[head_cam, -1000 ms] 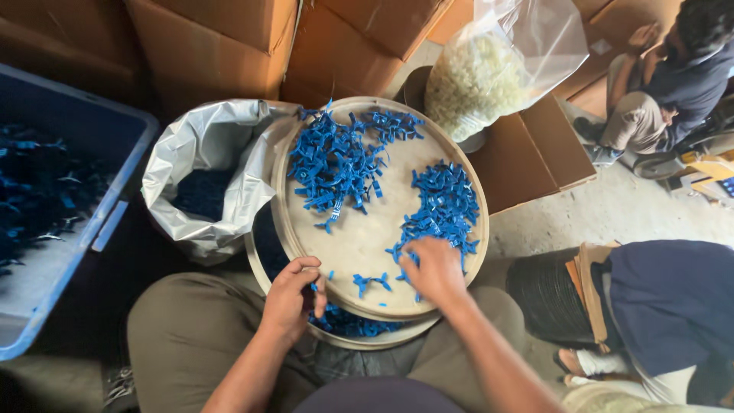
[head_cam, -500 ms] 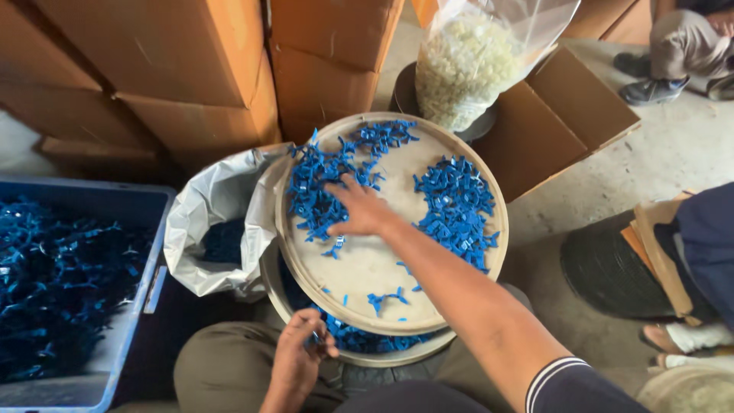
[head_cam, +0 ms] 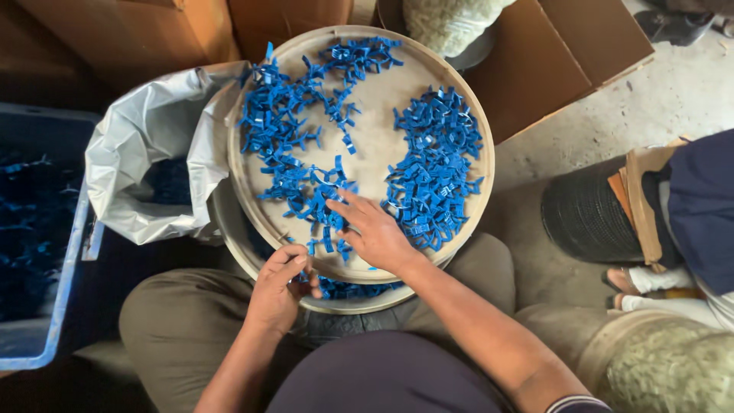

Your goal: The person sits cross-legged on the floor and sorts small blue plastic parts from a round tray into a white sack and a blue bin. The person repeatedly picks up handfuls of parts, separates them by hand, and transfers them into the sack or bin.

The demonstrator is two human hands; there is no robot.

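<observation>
A round pale tray (head_cam: 375,141) rests over my lap and carries several small blue plastic pieces in two heaps, one on the left (head_cam: 279,122) and one on the right (head_cam: 436,172). My right hand (head_cam: 375,233) lies flat on the tray near its front edge, fingers spread and touching loose blue pieces between the heaps. My left hand (head_cam: 277,289) is at the tray's front rim with thumb and fingers pinched together; I cannot tell whether they grip anything. Under the tray a second round basin (head_cam: 367,302) shows more blue pieces.
A white plastic bag (head_cam: 145,160) gapes open left of the tray, beside a blue crate (head_cam: 46,229) of blue pieces. Cardboard boxes (head_cam: 138,38) stand behind. Another person in dark clothing (head_cam: 703,206) sits at the right. A sack of pale pieces (head_cam: 665,367) is at bottom right.
My right hand has drawn back from the far left heap to the tray's front edge. My left hand stays at the front rim. The view has shifted closer.
</observation>
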